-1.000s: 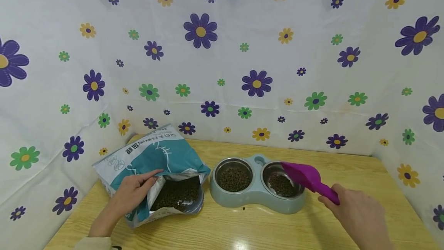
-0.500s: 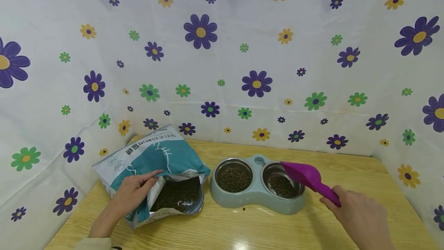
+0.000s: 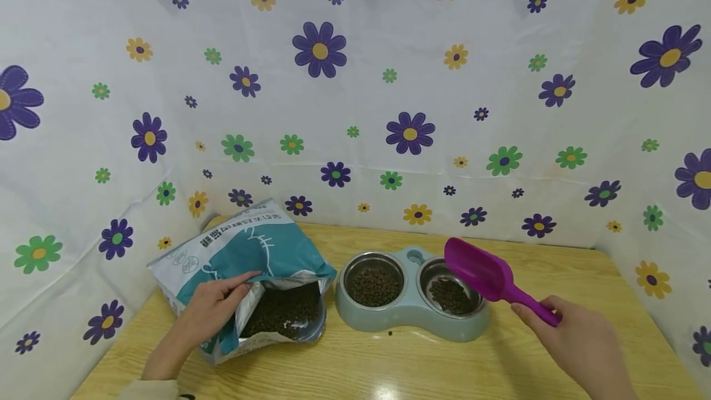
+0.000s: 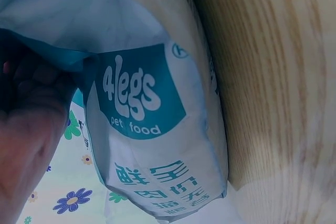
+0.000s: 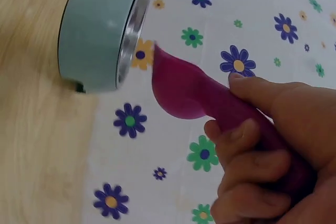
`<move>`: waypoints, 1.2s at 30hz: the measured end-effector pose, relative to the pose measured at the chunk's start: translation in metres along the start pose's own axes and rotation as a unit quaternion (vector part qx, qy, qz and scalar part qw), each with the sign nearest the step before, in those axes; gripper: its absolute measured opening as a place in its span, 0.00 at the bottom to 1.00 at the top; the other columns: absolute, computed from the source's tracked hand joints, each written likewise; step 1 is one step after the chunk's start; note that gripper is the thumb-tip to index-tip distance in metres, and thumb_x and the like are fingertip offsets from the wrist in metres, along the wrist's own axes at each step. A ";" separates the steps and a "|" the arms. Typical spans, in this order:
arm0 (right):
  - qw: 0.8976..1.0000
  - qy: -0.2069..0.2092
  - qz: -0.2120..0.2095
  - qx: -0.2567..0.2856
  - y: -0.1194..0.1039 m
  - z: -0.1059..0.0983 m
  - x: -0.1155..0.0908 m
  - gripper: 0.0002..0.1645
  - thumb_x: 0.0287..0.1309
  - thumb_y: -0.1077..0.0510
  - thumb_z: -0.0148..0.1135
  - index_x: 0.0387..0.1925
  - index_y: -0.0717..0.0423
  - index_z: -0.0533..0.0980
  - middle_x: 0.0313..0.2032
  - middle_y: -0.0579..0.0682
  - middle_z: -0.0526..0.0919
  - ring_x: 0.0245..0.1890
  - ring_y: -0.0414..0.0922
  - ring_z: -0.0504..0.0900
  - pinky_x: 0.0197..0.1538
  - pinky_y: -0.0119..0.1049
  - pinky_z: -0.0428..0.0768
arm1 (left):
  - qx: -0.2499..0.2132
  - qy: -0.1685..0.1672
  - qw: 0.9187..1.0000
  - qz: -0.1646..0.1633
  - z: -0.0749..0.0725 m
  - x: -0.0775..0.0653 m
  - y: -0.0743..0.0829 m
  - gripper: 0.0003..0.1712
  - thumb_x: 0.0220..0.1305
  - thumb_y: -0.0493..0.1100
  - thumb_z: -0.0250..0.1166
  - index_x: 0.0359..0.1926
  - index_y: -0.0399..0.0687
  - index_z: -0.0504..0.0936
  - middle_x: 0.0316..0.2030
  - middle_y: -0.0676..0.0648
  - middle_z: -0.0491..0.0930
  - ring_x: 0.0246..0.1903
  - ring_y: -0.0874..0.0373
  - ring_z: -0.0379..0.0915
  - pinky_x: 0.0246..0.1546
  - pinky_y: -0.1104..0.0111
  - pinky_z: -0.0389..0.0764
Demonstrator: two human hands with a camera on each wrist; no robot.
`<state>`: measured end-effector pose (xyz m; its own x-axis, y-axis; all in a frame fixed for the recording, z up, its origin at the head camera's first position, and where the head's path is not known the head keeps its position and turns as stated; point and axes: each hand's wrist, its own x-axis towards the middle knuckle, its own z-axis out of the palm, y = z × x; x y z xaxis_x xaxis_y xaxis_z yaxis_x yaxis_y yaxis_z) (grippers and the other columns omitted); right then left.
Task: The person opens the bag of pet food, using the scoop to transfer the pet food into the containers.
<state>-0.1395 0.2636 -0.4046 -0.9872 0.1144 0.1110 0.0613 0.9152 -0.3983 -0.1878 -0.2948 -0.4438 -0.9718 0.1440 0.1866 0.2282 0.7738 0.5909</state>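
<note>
My right hand grips the handle of a purple scoop, fingers curled round it in the right wrist view. The scoop's bowl looks bare inside and hangs above the right-hand steel bowl of a pale green double pet bowl. Brown kibble fills much of the left bowl; a smaller heap of kibble lies in the right one. On the left, my left hand pinches the mouth edge of a teal and white pet food bag, holding it open. More kibble shows inside the bag.
A wooden table carries everything. One stray kibble piece lies just in front of the double bowl. A flower-printed white cloth hangs behind the table and along both sides.
The scoop has lifted off the right bowl and turned so its inside faces up more; my right hand has shifted slightly right. My left hand and the bag stay put.
</note>
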 end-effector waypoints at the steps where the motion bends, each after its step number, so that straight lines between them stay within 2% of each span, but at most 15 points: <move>1: 0.999 -0.029 0.024 0.025 0.001 -0.001 0.002 0.35 0.65 0.29 0.59 0.34 0.59 0.83 0.17 0.45 0.73 0.20 0.43 0.67 0.23 0.33 0.60 | 0.001 0.001 1.000 0.001 0.000 0.000 0.000 0.20 0.81 0.46 0.51 0.64 0.54 0.83 0.10 0.60 0.56 0.11 0.69 0.44 0.13 0.70 0.59; 3: 0.990 -0.089 0.070 0.090 0.003 -0.001 0.006 0.39 0.66 0.26 0.55 0.36 0.59 0.82 0.18 0.45 0.75 0.21 0.43 0.68 0.23 0.33 0.63 | 0.001 0.005 1.000 0.004 0.000 0.001 -0.001 0.20 0.81 0.46 0.52 0.63 0.54 0.83 0.10 0.61 0.56 0.11 0.69 0.44 0.14 0.70 0.59; 4: 0.981 -0.116 0.088 0.127 0.004 -0.001 0.008 0.39 0.67 0.26 0.55 0.37 0.60 0.81 0.18 0.45 0.75 0.20 0.42 0.68 0.22 0.33 0.64 | 0.001 0.007 1.000 0.005 0.000 0.001 -0.001 0.20 0.81 0.46 0.52 0.63 0.54 0.84 0.10 0.61 0.56 0.11 0.69 0.44 0.14 0.70 0.59; 5: 0.971 -0.141 0.099 0.165 0.005 0.000 0.009 0.39 0.67 0.26 0.54 0.37 0.60 0.80 0.18 0.45 0.76 0.19 0.41 0.68 0.21 0.33 0.65 | 0.001 0.008 1.000 0.006 0.000 0.001 -0.001 0.20 0.81 0.46 0.52 0.63 0.54 0.84 0.10 0.61 0.56 0.11 0.69 0.44 0.14 0.71 0.59; 7: 0.944 -0.187 0.121 0.243 0.007 0.003 0.009 0.38 0.69 0.27 0.52 0.39 0.59 0.78 0.18 0.45 0.75 0.16 0.39 0.67 0.20 0.31 0.66 | 0.002 0.008 1.000 0.005 0.000 0.001 -0.001 0.19 0.80 0.46 0.52 0.63 0.54 0.84 0.10 0.61 0.56 0.11 0.69 0.44 0.14 0.71 0.59; 10: 0.893 -0.268 0.109 0.344 0.010 0.010 0.009 0.35 0.75 0.30 0.45 0.42 0.59 0.72 0.19 0.44 0.74 0.15 0.37 0.66 0.20 0.30 0.66 | -0.001 0.004 1.000 0.003 0.000 0.001 0.000 0.19 0.80 0.45 0.53 0.63 0.54 0.84 0.10 0.61 0.56 0.11 0.69 0.44 0.14 0.71 0.59; 13: 0.846 -0.338 0.074 0.406 0.010 0.016 0.009 0.32 0.78 0.33 0.39 0.42 0.57 0.69 0.21 0.42 0.75 0.16 0.37 0.68 0.21 0.29 0.67 | -0.003 0.001 1.000 0.000 0.000 0.000 0.001 0.19 0.80 0.46 0.53 0.63 0.54 0.84 0.10 0.61 0.56 0.11 0.69 0.44 0.14 0.71 0.59; 14: 0.833 -0.355 0.065 0.419 0.009 0.017 0.010 0.31 0.79 0.33 0.39 0.42 0.57 0.69 0.21 0.42 0.75 0.16 0.36 0.68 0.21 0.28 0.67 | -0.004 0.001 1.000 -0.001 0.000 0.000 0.001 0.19 0.80 0.46 0.53 0.63 0.54 0.84 0.10 0.61 0.56 0.11 0.69 0.44 0.14 0.71 0.59; 16: 0.819 -0.373 0.050 0.432 0.006 0.020 0.009 0.30 0.79 0.34 0.39 0.41 0.56 0.69 0.22 0.41 0.74 0.15 0.35 0.67 0.21 0.27 0.66 | -0.005 0.001 1.000 -0.003 0.001 0.000 0.001 0.19 0.80 0.46 0.53 0.63 0.55 0.84 0.10 0.61 0.56 0.11 0.69 0.45 0.13 0.70 0.59; 18: 0.812 -0.381 0.042 0.440 0.000 0.022 0.008 0.29 0.78 0.34 0.41 0.40 0.55 0.70 0.21 0.40 0.72 0.15 0.34 0.65 0.20 0.27 0.65 | -0.005 0.002 1.000 -0.003 0.001 0.000 0.000 0.19 0.80 0.46 0.53 0.63 0.55 0.84 0.10 0.61 0.57 0.11 0.69 0.45 0.13 0.70 0.60; 23: 0.805 -0.392 0.024 0.445 -0.018 0.032 0.004 0.28 0.79 0.37 0.44 0.39 0.57 0.71 0.20 0.41 0.69 0.15 0.34 0.61 0.19 0.26 0.62 | -0.001 0.004 1.000 -0.001 0.001 0.001 0.001 0.19 0.80 0.46 0.53 0.63 0.55 0.84 0.10 0.60 0.57 0.11 0.69 0.45 0.14 0.70 0.60; 34: 0.807 -0.412 -0.018 0.423 -0.068 0.062 -0.007 0.29 0.76 0.39 0.51 0.37 0.64 0.73 0.15 0.42 0.63 0.13 0.36 0.51 0.16 0.26 0.53 | 0.002 0.000 1.000 -0.009 0.000 -0.001 0.001 0.20 0.80 0.46 0.52 0.64 0.54 0.83 0.11 0.60 0.57 0.11 0.68 0.45 0.14 0.71 0.59; 36: 0.814 -0.406 -0.022 0.414 -0.077 0.067 -0.009 0.30 0.75 0.39 0.53 0.36 0.64 0.73 0.14 0.42 0.63 0.12 0.36 0.51 0.16 0.27 0.53 | 0.004 0.000 1.000 -0.006 -0.001 -0.001 0.002 0.20 0.80 0.45 0.52 0.64 0.54 0.83 0.11 0.60 0.57 0.11 0.69 0.45 0.14 0.71 0.59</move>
<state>-0.1447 0.1661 -0.4359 -0.7778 -0.5127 -0.3635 0.2351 0.2991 -0.9248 -0.1865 -0.2940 -0.4426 -0.9744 0.1351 0.1798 0.2164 0.7805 0.5865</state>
